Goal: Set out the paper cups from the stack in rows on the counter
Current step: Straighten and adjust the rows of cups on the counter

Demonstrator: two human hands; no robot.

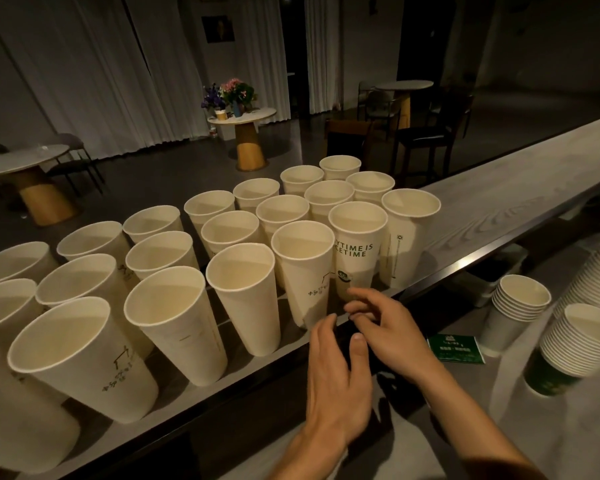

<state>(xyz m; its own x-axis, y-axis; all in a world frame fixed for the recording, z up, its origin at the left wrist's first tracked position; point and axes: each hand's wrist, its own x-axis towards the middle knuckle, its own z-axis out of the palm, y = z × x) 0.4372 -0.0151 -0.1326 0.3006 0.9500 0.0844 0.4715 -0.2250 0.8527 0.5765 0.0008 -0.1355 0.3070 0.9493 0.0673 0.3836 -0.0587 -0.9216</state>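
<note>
Counter (499, 188) holds twenty-one paper cups (243, 306); left hand (336, 386) and right hand (388, 330) relaxed, empty

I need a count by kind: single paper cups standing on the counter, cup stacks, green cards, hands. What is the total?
Single paper cups on the counter: 21
Cup stacks: 3
Green card: 1
Hands, left hand and right hand: 2
Total: 27

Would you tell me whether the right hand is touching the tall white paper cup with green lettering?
Cannot tell. The head view shows the right hand with blurred fingertips overlapping the tall white paper cup with green lettering; depth is unclear.
</note>
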